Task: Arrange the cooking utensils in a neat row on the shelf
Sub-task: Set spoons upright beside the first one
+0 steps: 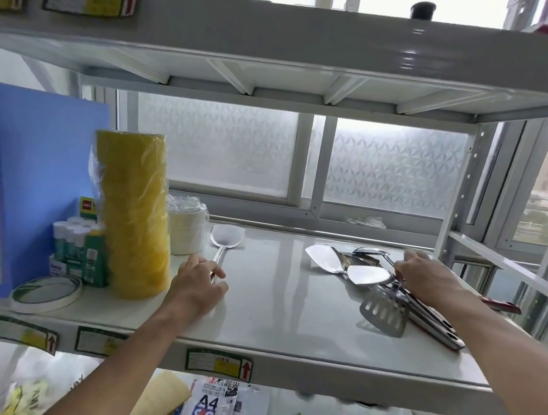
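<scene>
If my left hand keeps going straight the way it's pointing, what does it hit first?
Probably the blade of the spatula; your left hand holds its handle and points along it, though depth is unclear.

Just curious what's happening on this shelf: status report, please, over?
Left hand grips spatula by its handle. Right hand in utensil pile, grip unclear. Pile tangled, no row yet. Yellow roll close beside spatula.

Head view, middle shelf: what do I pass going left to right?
Blue plastic file box → pack of white glue sticks → tall yellow plastic-wrapped roll → wrapped stack of white discs → long steel spatula → heap of steel utensils.
</scene>
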Action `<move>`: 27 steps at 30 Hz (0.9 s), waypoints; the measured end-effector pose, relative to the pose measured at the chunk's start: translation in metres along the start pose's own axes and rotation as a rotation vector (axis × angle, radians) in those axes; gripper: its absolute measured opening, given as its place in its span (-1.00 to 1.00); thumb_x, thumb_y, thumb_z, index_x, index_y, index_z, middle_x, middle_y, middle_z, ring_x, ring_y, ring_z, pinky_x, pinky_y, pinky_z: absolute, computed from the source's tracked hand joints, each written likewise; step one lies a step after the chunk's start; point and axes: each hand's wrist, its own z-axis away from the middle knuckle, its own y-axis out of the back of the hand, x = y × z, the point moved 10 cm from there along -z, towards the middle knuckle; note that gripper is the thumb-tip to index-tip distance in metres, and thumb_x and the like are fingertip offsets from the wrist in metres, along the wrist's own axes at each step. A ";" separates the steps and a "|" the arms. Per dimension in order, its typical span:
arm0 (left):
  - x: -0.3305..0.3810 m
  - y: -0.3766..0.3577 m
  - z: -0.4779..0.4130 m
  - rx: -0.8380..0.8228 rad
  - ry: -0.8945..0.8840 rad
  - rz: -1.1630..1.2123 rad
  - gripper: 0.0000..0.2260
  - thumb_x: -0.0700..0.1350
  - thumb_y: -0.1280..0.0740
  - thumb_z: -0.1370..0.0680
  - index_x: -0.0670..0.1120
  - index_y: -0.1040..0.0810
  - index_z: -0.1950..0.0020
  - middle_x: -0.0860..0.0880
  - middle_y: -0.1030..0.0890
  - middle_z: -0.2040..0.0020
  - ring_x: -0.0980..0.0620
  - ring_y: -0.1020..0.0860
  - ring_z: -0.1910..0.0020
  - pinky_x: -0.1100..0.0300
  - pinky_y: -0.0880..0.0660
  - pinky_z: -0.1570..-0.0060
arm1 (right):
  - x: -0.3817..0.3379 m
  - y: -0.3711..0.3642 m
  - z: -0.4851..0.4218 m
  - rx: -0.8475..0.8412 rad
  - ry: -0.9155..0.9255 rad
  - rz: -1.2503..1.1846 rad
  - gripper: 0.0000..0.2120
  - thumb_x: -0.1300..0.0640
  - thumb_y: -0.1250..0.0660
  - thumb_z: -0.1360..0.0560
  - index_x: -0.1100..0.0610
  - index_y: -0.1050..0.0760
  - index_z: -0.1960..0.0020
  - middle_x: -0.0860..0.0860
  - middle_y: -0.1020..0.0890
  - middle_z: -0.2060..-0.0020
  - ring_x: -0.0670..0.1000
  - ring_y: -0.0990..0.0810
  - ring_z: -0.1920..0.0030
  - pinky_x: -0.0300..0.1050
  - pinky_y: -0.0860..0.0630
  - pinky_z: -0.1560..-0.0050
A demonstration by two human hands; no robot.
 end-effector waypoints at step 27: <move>0.001 0.001 0.002 -0.002 -0.010 0.023 -0.75 -0.06 -0.32 -0.53 -0.03 -0.62 -0.19 -0.07 -0.44 -0.34 -0.05 -0.40 -0.32 0.09 -0.39 -0.21 | -0.091 0.164 0.000 0.390 0.390 -0.600 -0.76 0.08 -0.29 -0.63 0.15 -0.46 -0.26 0.10 -0.74 0.01 0.05 -0.73 0.14 0.13 -0.67 0.10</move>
